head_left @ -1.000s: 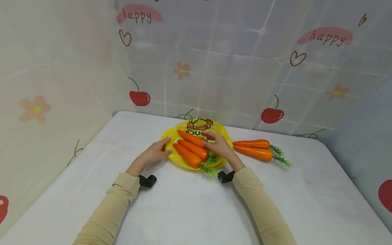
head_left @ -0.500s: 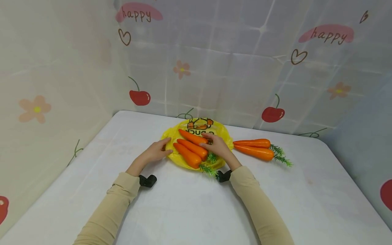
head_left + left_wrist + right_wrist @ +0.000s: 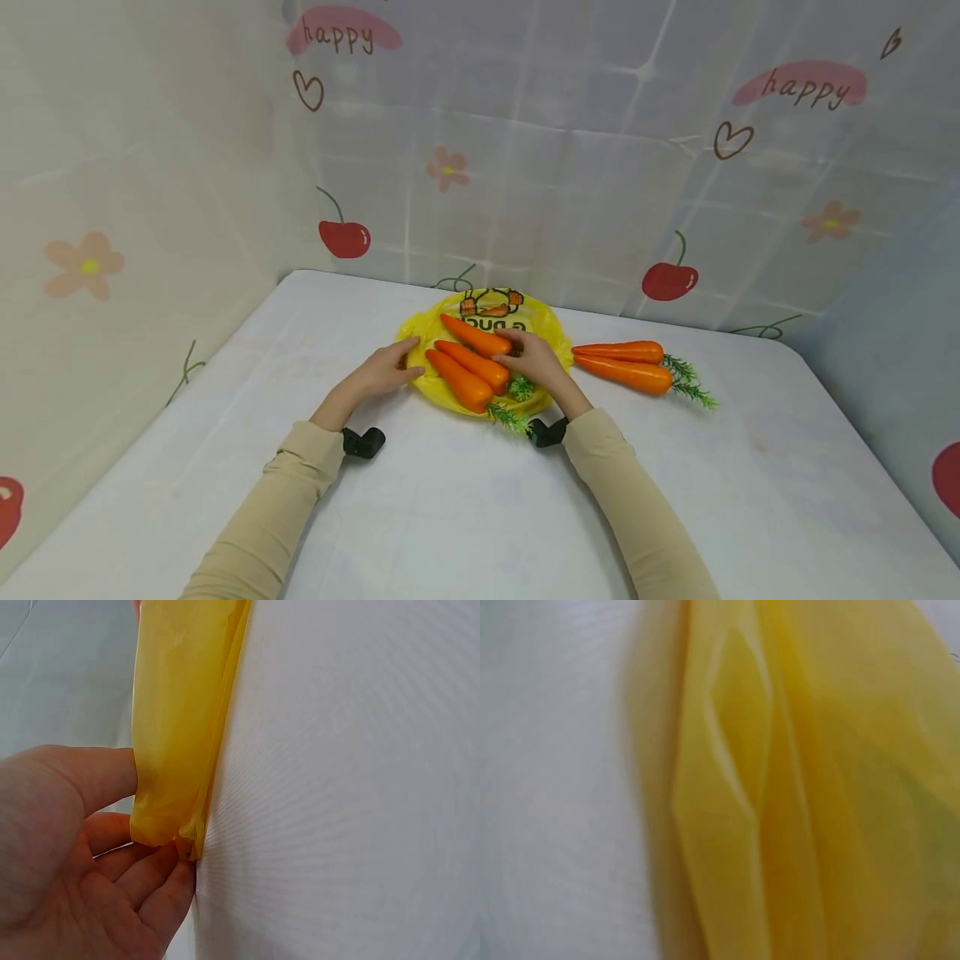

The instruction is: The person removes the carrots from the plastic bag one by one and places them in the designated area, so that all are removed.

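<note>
Three orange carrots lie on a flattened yellow plastic bag (image 3: 551, 325) in the head view. My right hand (image 3: 536, 358) grips the thick end of the farthest carrot (image 3: 474, 335), hiding its leafy top. Beside it lie the middle carrot (image 3: 476, 367) and the nearest carrot (image 3: 459, 382), their green tops towards me. At the bag's left edge, my left hand (image 3: 378, 371) pinches the plastic. The left wrist view shows its thumb on one face of the bag (image 3: 176, 735) and fingers at the lower corner. Folded yellow plastic (image 3: 727, 862) fills much of the right wrist view, hiding the right hand.
Right of the bag, two more carrots (image 3: 622, 375) lie side by side, green tops pointing right. Everything rests on a white-covered table (image 3: 465, 517). A printed curtain (image 3: 555, 192) stands behind the table's back edge.
The farthest carrot has shifted slightly away and to the right with my right hand, widening the gap to the middle carrot. The left hand stays in place at the bag.
</note>
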The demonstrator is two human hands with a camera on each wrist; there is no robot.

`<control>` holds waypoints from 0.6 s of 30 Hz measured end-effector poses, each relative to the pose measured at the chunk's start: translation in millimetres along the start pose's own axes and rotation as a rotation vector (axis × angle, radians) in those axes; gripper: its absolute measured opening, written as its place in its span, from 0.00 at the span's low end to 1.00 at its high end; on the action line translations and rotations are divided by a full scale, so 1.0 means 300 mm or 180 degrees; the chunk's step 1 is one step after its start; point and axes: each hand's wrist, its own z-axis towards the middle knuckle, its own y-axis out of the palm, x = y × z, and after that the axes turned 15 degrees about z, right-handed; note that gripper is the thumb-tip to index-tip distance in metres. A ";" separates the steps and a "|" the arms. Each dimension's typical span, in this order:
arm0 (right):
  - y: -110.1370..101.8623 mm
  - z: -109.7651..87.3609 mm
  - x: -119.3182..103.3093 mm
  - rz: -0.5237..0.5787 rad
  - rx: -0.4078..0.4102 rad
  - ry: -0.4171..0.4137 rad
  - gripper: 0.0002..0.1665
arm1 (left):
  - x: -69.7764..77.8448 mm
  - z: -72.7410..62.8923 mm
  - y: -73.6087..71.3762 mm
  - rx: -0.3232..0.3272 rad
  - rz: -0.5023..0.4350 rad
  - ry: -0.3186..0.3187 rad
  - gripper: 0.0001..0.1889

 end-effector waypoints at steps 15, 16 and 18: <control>0.004 -0.001 0.019 -0.0057 0.0066 -0.0037 0.29 | -0.001 0.002 -0.002 -0.0040 0.0062 -0.0033 0.33; 0.003 -0.002 0.018 -0.0049 0.0063 -0.0030 0.29 | -0.002 0.003 -0.002 -0.0039 0.0063 -0.0030 0.33; 0.002 -0.003 0.017 -0.0023 0.0053 -0.0025 0.30 | -0.002 0.003 -0.001 -0.0037 0.0059 -0.0029 0.33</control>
